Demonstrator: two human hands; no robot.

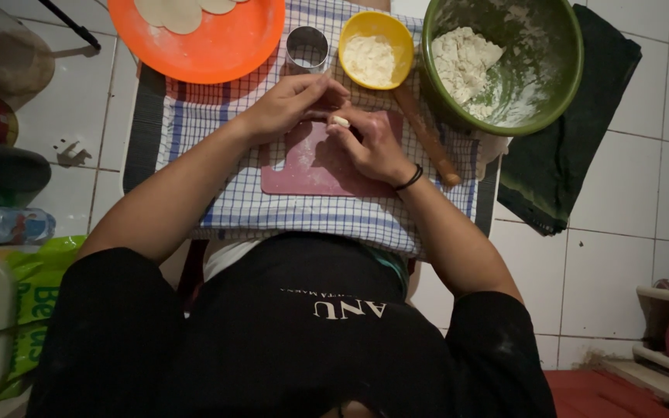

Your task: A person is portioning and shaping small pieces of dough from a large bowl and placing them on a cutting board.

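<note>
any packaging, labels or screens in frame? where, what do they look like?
Green bag: far left edge, crumpled plastic, bright green with darker print.
Bottle: just above the bag, lying on its side, clear plastic with a blue label.
No signs or screens.

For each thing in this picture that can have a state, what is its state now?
Left hand: fingers pinch the dough piece.
Right hand: fingers pinch the dough piece too.
Dough piece: small, held between both hands above the pink board.
Green bowl: holds a lump of dough, floury walls.
Yellow bowl: holds flour.
Orange plate: bears flat dough rounds.
Metal cutter: upright, untouched.
Rolling pin: lying on the cloth, untouched.
</note>
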